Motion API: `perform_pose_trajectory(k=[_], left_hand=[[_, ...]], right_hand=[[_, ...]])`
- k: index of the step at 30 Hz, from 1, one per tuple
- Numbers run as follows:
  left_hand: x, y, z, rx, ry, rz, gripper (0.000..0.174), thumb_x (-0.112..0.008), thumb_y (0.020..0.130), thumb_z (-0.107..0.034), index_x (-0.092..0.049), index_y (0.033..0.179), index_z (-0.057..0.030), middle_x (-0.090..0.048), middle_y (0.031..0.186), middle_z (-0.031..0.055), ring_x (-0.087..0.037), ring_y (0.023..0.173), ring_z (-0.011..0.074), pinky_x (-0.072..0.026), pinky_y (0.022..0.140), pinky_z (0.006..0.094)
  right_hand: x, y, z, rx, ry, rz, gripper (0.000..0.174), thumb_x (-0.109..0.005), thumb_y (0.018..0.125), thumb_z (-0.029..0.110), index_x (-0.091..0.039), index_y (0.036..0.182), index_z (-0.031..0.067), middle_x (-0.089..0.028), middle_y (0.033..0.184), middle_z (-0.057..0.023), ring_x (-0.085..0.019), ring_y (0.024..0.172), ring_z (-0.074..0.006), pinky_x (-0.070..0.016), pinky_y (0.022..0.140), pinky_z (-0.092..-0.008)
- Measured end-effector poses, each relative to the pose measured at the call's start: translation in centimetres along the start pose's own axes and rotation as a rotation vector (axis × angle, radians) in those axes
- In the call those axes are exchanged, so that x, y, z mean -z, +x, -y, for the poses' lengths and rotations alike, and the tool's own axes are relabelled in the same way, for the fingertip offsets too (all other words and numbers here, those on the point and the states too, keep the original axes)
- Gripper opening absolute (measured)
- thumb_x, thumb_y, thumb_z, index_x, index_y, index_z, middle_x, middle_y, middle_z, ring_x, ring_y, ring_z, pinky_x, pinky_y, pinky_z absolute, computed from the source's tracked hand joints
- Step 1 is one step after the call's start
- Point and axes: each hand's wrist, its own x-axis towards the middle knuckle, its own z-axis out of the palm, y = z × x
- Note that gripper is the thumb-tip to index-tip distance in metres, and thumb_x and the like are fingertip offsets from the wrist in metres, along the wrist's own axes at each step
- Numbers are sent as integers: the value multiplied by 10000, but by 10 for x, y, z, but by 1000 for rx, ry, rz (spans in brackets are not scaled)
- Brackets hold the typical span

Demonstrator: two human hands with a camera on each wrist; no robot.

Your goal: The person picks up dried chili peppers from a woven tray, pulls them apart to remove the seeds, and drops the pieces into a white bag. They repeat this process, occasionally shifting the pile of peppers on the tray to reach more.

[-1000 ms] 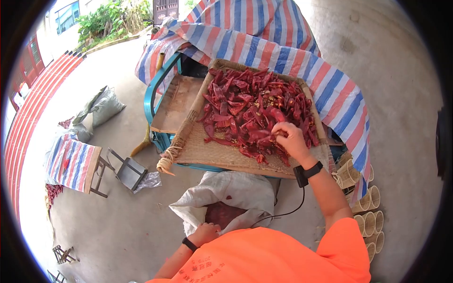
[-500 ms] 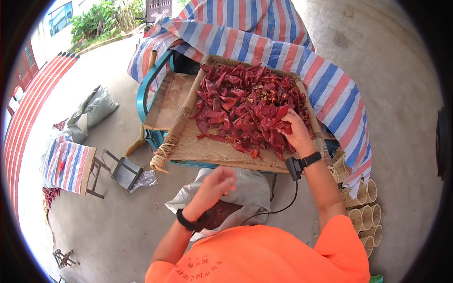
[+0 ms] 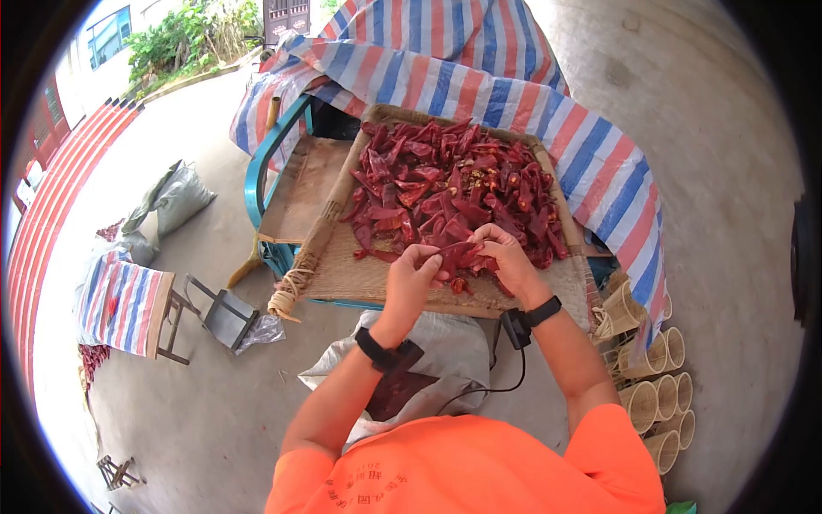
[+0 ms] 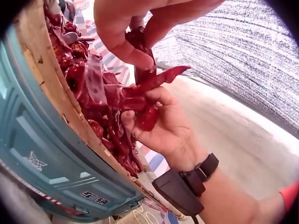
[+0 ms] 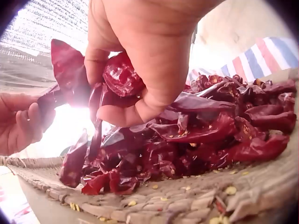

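Over the near edge of a woven tray (image 3: 342, 270), both hands come close together with dried red chili peppers (image 3: 458, 255) between them. My left hand (image 3: 411, 281) pinches the end of one pepper (image 4: 139, 44) between thumb and fingers. Curled fingers of my right hand (image 3: 512, 264) grip more peppers; in the right wrist view one wrinkled pepper (image 5: 122, 77) shows between thumb and fingers. Right behind them, a heap of dried red peppers (image 3: 445, 184) covers most of the tray, with pale seeds (image 5: 133, 203) scattered on the weave.
Below the tray stands an open white sack (image 3: 445, 343) with red contents. A striped tarp (image 3: 591, 163) drapes behind and to the right. Bamboo baskets (image 3: 659, 403) line the floor at right. At left are a dark chair (image 3: 229, 319) and a tarp-covered stand (image 3: 124, 300).
My left hand has risen from the sack to the tray's near edge and now pinches a pepper. My right hand has moved left and nearer with peppers, meeting it.
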Motion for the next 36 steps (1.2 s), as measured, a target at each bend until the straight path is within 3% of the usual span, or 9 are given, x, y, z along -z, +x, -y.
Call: perform_pose_trajectory(k=[6, 10, 16, 20, 26, 27, 30, 33, 36], left_hand=[[-8, 10, 14, 55, -357, -188, 118, -484, 983, -65, -483, 1077, 8, -605, 1027, 117, -670, 882, 197, -574, 744, 290], [-3, 10, 8, -54, -387, -303, 104, -469, 992, -68, -475, 1063, 8, -603, 1019, 121, -671, 896, 206, -577, 772, 304], [29, -61, -4, -262, 47, -277, 83, -499, 975, -61, -516, 1012, 12, -615, 925, 90, -646, 853, 149, -535, 736, 272], [64, -125, 40, -172, 412, -138, 58, -557, 924, -25, -558, 976, 3, -609, 891, 68, -615, 769, 126, -497, 685, 261], [103, -174, 123, 10, 735, 33, 135, -629, 840, -49, -606, 971, -30, -581, 901, 144, -626, 775, 298, -510, 678, 341], [105, -176, 128, -78, 931, 90, 163, -636, 835, -62, -614, 994, -32, -598, 954, 148, -631, 792, 292, -514, 673, 345], [99, -167, 133, -456, 967, 146, 236, -649, 862, -127, -613, 1066, -15, -628, 937, 124, -637, 742, 235, -511, 661, 321], [62, -138, 78, 206, 269, 160, 341, -638, 919, -221, -579, 1168, 4, -622, 909, 58, -595, 713, 127, -498, 671, 254], [30, -96, 23, 111, 185, 111, 385, -575, 967, -269, -544, 1223, 16, -573, 801, 8, -529, 630, 65, -445, 610, 206]], right_hand=[[-9, 6, -16, -27, -67, -97, 149, -588, 891, 79, -598, 1037, 103, -641, 891, 8, -630, 771, -98, -517, 661, -237], [0, 11, -16, -135, 95, -206, 236, -567, 885, 72, -589, 1113, 130, -652, 1026, -3, -638, 882, -140, -533, 732, -327], [11, -3, -5, -137, 341, -178, 267, -587, 881, 114, -594, 1142, 170, -644, 1094, 4, -612, 983, -153, -523, 792, -342], [21, -10, -5, -98, 471, -176, 267, -585, 892, 125, -592, 1157, 162, -629, 1136, -4, -597, 1019, -171, -522, 791, -345], [13, -20, -9, -76, 582, -168, 261, -566, 905, 125, -581, 1165, 145, -639, 1102, -16, -600, 980, -171, -506, 770, -350], [9, -22, -8, -71, 592, -155, 267, -559, 905, 121, -577, 1171, 139, -641, 1096, -19, -602, 972, -171, -504, 760, -345], [8, -26, -13, -53, 663, -51, 278, -536, 901, 107, -560, 1178, 118, -643, 1071, -36, -606, 958, -178, -497, 719, -338], [-3, -33, -13, -43, 709, 38, 274, -522, 893, 104, -548, 1165, 97, -642, 1046, -57, -613, 936, -193, -491, 685, -336], [-21, -40, -18, -64, 717, 98, 260, -519, 889, 109, -539, 1147, 84, -638, 1027, -70, -618, 905, -209, -499, 692, -349]])
